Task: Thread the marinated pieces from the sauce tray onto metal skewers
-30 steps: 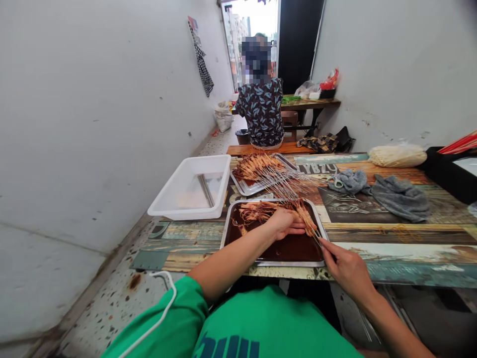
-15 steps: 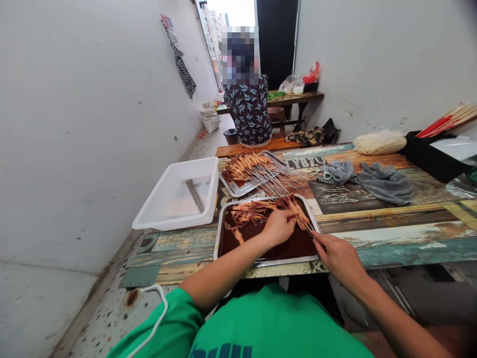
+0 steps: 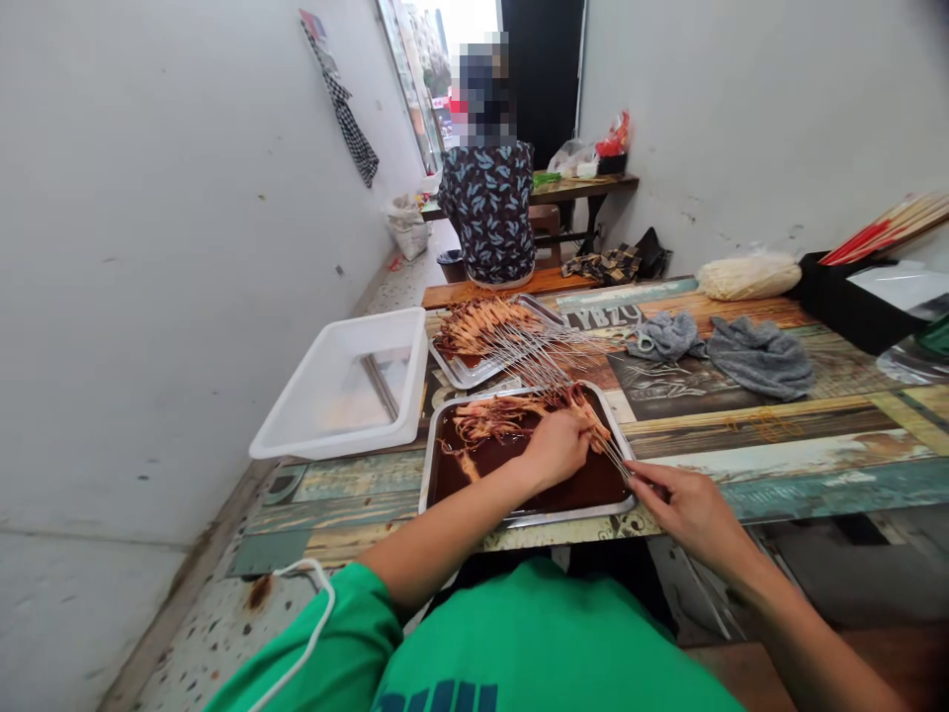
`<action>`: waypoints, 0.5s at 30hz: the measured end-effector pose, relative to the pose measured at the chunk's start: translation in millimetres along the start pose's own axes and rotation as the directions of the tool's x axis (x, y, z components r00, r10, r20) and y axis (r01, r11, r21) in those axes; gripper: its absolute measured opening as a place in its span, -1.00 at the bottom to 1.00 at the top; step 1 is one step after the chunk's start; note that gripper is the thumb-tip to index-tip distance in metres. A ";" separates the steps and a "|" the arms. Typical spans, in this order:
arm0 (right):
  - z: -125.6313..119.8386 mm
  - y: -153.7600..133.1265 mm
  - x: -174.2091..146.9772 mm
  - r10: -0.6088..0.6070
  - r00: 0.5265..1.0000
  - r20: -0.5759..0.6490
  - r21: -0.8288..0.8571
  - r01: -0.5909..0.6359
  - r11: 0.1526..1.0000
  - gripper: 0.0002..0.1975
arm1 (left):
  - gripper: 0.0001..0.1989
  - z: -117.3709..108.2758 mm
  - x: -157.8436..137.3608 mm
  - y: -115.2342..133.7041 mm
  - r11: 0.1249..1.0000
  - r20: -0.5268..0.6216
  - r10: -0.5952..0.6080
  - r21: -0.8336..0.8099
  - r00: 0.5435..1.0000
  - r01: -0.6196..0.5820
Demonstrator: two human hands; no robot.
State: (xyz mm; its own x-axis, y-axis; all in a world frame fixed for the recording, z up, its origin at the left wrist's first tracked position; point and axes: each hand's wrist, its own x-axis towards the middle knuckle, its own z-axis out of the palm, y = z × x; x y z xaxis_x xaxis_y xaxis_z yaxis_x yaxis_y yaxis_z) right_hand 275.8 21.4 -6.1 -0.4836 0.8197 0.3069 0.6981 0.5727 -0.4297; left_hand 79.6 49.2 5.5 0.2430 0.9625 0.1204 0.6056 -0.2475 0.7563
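Note:
A metal tray (image 3: 426,482) with dark brown liquid lies in front of me. In it are pinkish-orange skewered pieces with stringy, purplish ends, like squid tentacles (image 3: 481,420). Over the tray's right half, my left hand (image 3: 558,447) is closed round the meat of one bunch, its fingertips partly hidden. My right hand (image 3: 686,509), just beyond the tray's right edge, pinches the bare ends of several thin metal skewers (image 3: 617,457) that run into that bunch. Behind this tray, a second metal tray (image 3: 464,374) bears a heap of similar finished-looking skewers (image 3: 489,326), their metal shafts pointing right.
To the left stands a white plastic tub (image 3: 333,396) with long metal pieces at its bottom. Grey cloths (image 3: 760,358), scissors (image 3: 642,341), a bagged pale bundle (image 3: 748,275) and a black box (image 3: 860,302) of sticks lie right. Another person (image 3: 487,213) sits ahead, back turned.
The view has shifted slightly. My right hand has drawn a little away from my left, and more of the skewer shafts show between them. My left hand keeps its place on the meat.

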 end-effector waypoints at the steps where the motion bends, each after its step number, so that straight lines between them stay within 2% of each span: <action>1: -0.6 -0.1 -1.1 0.005 1.000 -0.004 0.007 -0.005 1.000 -0.72 | -0.70 0.4 -0.8 1.4 1.000 -0.009 -0.012 -0.015 1.000 0.012; 7: 2.7 -3.4 -7.2 -0.002 0.999 -0.042 0.011 0.002 1.000 -0.70 | -0.79 2.2 -3.6 1.9 0.988 -0.027 -0.115 -0.108 0.993 0.112; 11: -0.4 -1.4 -7.7 0.013 0.996 -0.084 -0.011 -0.014 1.000 -0.69 | -0.80 2.3 -3.4 -1.4 0.993 -0.017 -0.113 -0.018 0.993 0.113; 15: -0.8 7.0 -0.5 0.052 0.997 -0.059 -0.052 -0.055 0.997 -0.74 | -0.78 4.1 -3.1 -1.7 0.994 0.004 -0.056 0.089 0.998 0.055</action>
State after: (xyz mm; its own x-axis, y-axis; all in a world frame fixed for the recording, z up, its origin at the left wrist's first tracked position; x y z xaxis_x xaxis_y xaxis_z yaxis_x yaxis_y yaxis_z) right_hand 281.3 25.0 -8.6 -0.4145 0.8468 0.3333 0.7503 0.5253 -0.4015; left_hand 80.9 46.2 1.2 0.2117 0.9744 0.0753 0.6832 -0.2027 0.7015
